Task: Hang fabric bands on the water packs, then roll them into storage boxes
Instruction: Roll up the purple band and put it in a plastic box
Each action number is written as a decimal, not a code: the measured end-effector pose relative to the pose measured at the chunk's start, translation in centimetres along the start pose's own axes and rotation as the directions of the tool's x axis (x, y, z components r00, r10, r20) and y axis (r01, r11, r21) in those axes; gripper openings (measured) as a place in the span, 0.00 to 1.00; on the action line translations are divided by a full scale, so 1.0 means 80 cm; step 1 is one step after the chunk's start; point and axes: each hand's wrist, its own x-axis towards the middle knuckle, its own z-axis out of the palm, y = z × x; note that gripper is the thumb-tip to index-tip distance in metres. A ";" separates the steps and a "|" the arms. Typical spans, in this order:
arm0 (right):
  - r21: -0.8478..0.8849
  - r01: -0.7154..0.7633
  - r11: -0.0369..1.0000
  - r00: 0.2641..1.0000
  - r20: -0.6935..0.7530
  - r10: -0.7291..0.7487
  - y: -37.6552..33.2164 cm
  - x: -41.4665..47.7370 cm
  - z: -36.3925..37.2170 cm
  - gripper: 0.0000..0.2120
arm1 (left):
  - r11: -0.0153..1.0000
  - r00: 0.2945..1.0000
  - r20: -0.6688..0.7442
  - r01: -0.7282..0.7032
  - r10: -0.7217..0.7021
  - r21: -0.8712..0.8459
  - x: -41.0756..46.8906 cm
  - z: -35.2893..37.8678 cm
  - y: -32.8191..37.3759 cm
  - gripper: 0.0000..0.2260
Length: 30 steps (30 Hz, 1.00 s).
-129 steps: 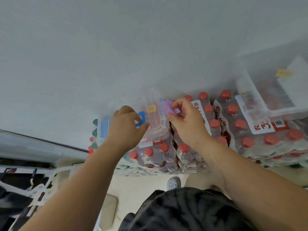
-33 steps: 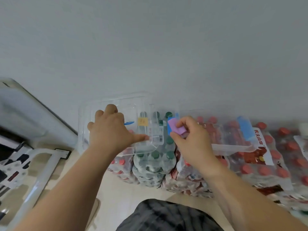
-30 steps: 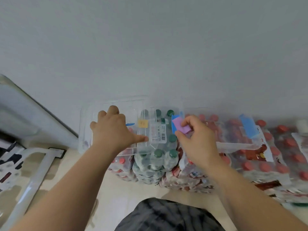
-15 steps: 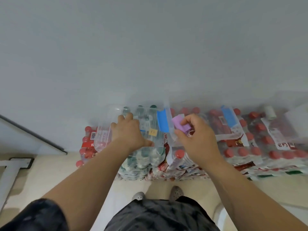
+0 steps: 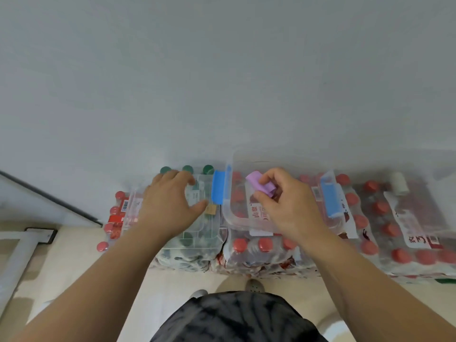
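Right hand (image 5: 288,206) clamped on the purple fabric band (image 5: 260,185), pinched between thumb and fingers, held over the open right storage box (image 5: 237,219); can't tell whether it touches the box. Left hand (image 5: 170,206) lies on the left storage box (image 5: 209,239), fingers bent over its far part, thumb out toward a yellow tag (image 5: 211,209); can't tell if it's actually gripping. Both clear boxes sit side by side on the water packs (image 5: 261,245), against the grey wall (image 5: 222,70) on the far side. Blue latch (image 5: 218,187) stands between the two boxes, just left of the band; second blue latch (image 5: 332,201) on the right box's right end. More red-capped packs further right, with a white roll (image 5: 398,183) on top. White frame (image 5: 14,255) on the floor at left, well apart. My shoes (image 5: 254,285) near the stack.
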 end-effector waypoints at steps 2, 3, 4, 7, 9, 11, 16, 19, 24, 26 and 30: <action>-0.019 0.002 1.000 0.996 0.089 -0.001 0.013 0.010 -0.009 0.14 | 0.992 0.999 -0.037 -0.026 0.021 -0.127 0.000 -0.011 0.028 0.17; -0.032 -0.007 0.999 0.990 0.140 0.011 0.017 0.016 -0.014 0.17 | 0.985 0.999 -0.033 -0.030 0.025 -0.170 -0.002 -0.014 0.042 0.17; -0.045 -0.018 0.999 0.982 0.186 0.026 0.022 0.022 -0.018 0.20 | 0.980 1.000 -0.022 -0.024 0.020 -0.197 -0.004 -0.015 0.056 0.19; -0.095 0.013 0.995 0.959 0.285 0.014 0.033 0.037 -0.032 0.13 | 0.968 0.999 0.032 0.046 -0.040 -0.245 -0.015 -0.007 0.087 0.26; -0.118 0.049 0.992 0.943 0.333 -0.007 0.039 0.044 -0.039 0.08 | 0.965 0.994 0.071 0.103 -0.088 -0.242 -0.022 0.002 0.097 0.28; -0.123 0.063 0.990 0.930 0.366 -0.013 0.043 0.051 -0.043 0.06 | 0.952 0.987 0.095 0.153 -0.132 -0.265 -0.027 0.012 0.101 0.28; -0.088 0.092 0.992 0.912 0.408 -0.049 0.049 0.062 -0.041 0.05 | 0.895 0.982 0.072 0.191 -0.177 -0.403 -0.017 0.027 0.098 0.25; -0.042 0.063 0.997 0.898 0.438 -0.038 0.050 0.063 -0.036 0.06 | 0.854 0.978 0.046 0.202 -0.205 -0.479 -0.002 0.027 0.094 0.22; -0.150 0.159 0.976 0.869 0.491 -0.066 0.045 0.070 -0.020 0.09 | 0.792 0.959 0.030 0.250 -0.282 -0.557 -0.004 0.028 0.095 0.22; -0.161 0.163 0.973 0.857 0.512 -0.059 0.042 0.077 -0.011 0.10 | 0.754 0.949 0.045 0.276 -0.311 -0.596 -0.018 0.034 0.099 0.24; -0.174 0.146 0.974 0.849 0.527 -0.034 0.035 0.092 0.002 0.11 | 0.682 0.940 0.076 0.295 -0.332 -0.669 -0.031 0.043 0.096 0.24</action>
